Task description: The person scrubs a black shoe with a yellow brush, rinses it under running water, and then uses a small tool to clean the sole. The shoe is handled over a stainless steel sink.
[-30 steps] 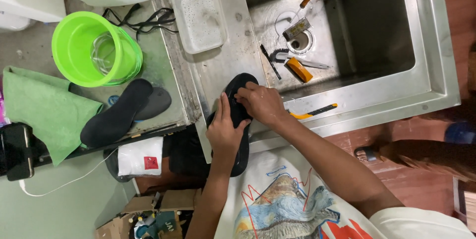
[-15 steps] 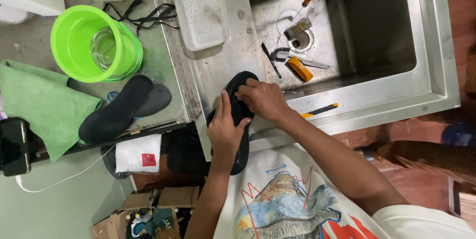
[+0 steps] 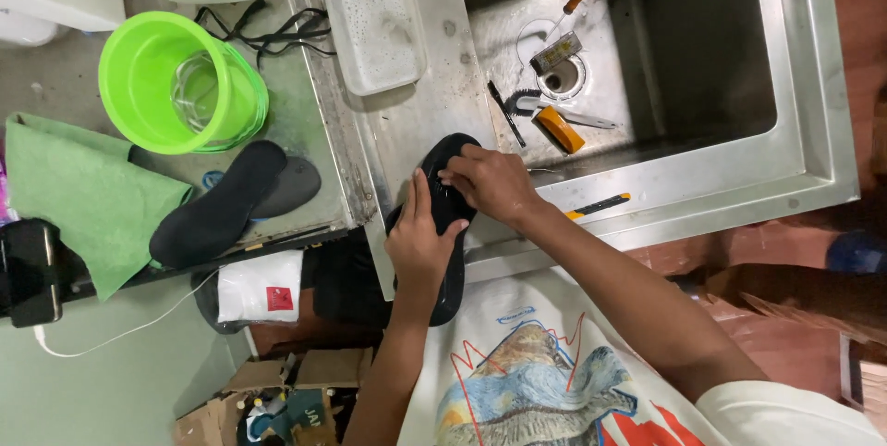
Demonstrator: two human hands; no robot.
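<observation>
A black shoe insole [image 3: 450, 155] lies along the steel drainboard [image 3: 407, 122] beside the sink, its near end hanging past the counter edge. My left hand [image 3: 419, 241] grips the insole around its middle. My right hand [image 3: 490, 183] presses on its upper part, fingers curled on the surface. Whether it holds a small cleaning tool I cannot tell.
A white tray of soapy water [image 3: 376, 19] stands on the drainboard. The sink basin [image 3: 637, 48] holds brushes and an orange-handled tool [image 3: 561, 129]. To the left are a green bucket [image 3: 180, 84], two more insoles [image 3: 222, 201], a green cloth [image 3: 88, 196] and a phone [image 3: 30, 270].
Both hands stay on the insole; the right hand has shifted slightly along it. The view has drifted a little.
</observation>
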